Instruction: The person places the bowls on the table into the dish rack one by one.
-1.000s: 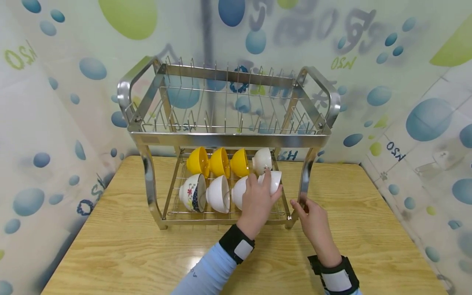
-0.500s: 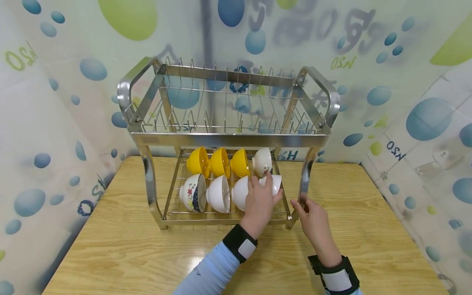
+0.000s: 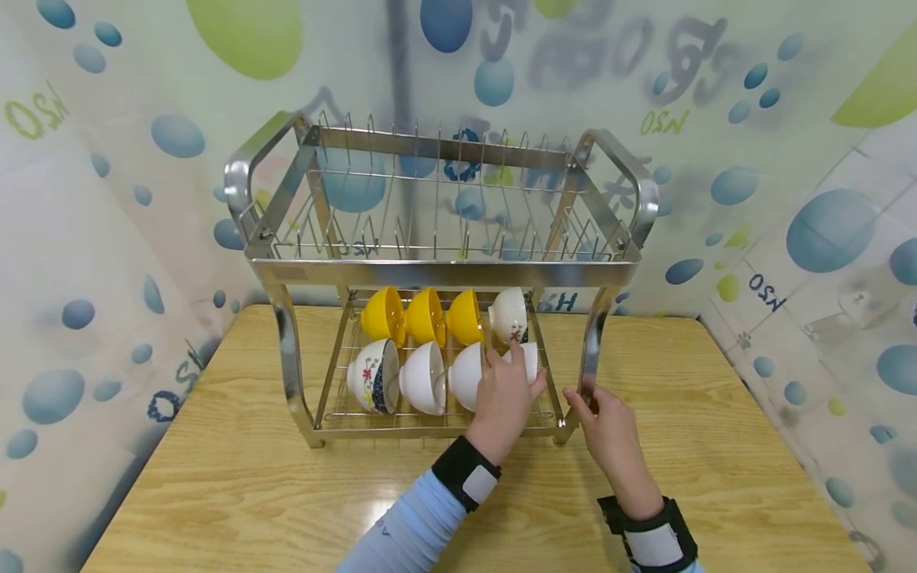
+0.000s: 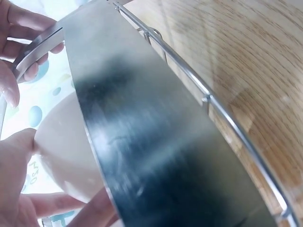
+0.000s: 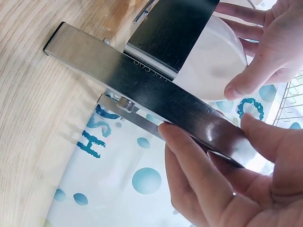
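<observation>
My left hand (image 3: 500, 402) grips a white bowl (image 3: 530, 360) at the right end of the front row on the lower shelf of a metal dish rack (image 3: 444, 273). In the left wrist view, thumb and fingers spread around that bowl (image 4: 68, 149), partly hidden by the rack's flat front bar (image 4: 142, 123). My right hand (image 3: 612, 434) pinches the rack's right front leg (image 3: 593, 350) low down. The right wrist view shows thumb and fingers on either side of the leg (image 5: 156, 104), close by the bowl (image 5: 213, 61).
Beside the held bowl stand white bowls (image 3: 423, 378) and a flowered bowl (image 3: 374, 376) in the front row. Behind are several yellow bowls (image 3: 383, 314) and another flowered bowl (image 3: 509, 314). The rack's wire upper tier (image 3: 437, 211) overhangs them, on a wooden table (image 3: 236, 477).
My left hand has shifted slightly right and down toward the shelf with the white bowl. My right hand stays at the rack leg.
</observation>
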### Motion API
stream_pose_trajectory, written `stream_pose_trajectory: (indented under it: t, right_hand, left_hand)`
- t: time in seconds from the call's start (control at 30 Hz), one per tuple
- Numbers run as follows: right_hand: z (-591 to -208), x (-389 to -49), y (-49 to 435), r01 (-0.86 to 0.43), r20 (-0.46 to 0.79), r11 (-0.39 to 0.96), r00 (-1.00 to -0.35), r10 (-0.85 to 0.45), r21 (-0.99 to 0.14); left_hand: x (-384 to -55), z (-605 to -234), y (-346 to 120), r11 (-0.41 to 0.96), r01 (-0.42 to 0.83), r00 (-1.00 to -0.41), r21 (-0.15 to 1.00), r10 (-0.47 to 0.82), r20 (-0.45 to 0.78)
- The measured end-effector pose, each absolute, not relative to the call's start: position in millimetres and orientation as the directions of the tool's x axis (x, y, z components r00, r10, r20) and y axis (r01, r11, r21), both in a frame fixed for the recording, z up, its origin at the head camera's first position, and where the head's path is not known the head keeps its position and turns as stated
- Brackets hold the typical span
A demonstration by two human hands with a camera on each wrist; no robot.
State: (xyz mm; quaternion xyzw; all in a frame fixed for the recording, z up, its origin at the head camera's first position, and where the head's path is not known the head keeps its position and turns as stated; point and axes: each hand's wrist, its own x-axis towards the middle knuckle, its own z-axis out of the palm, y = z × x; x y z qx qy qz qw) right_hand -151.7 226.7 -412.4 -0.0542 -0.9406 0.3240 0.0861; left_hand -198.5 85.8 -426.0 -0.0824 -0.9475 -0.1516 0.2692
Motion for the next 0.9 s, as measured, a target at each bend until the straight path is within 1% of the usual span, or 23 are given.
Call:
stream_pose_trajectory:
  t: [0.23, 0.57, 0.67, 0.73, 0.8, 0.9]
  right_hand:
    - [-411, -151, 225, 0.051, 0.118, 0.781, -0.98, 0.159, -0.622]
    - [-410, -152, 225, 0.056, 0.11, 0.776, -0.981, 0.16, -0.628]
    - [-410, -151, 226, 0.058, 0.123, 0.782, -0.978, 0.17, -0.62]
    - [-411, -148, 227, 0.06, 0.142, 0.784, -0.972, 0.186, -0.617]
    - [-410, -143, 226, 0.053, 0.19, 0.787, -0.958, 0.213, -0.614]
    - [-406, -134, 223, 0.017, 0.313, 0.796, -0.914, 0.258, -0.606]
  left_hand:
    - [-195, -425, 84, 0.934, 0.245, -0.86, 0.259, 0.085, 0.504]
    - [-195, -423, 83, 0.923, 0.264, -0.869, 0.28, 0.101, 0.485]
    - [-193, -421, 82, 0.918, 0.275, -0.876, 0.287, 0.115, 0.469]
    - [-189, -419, 80, 0.91, 0.285, -0.876, 0.301, 0.12, 0.467]
    - [-183, -415, 75, 0.904, 0.299, -0.865, 0.307, 0.121, 0.486]
    - [-172, -408, 64, 0.875, 0.36, -0.817, 0.323, 0.129, 0.562]
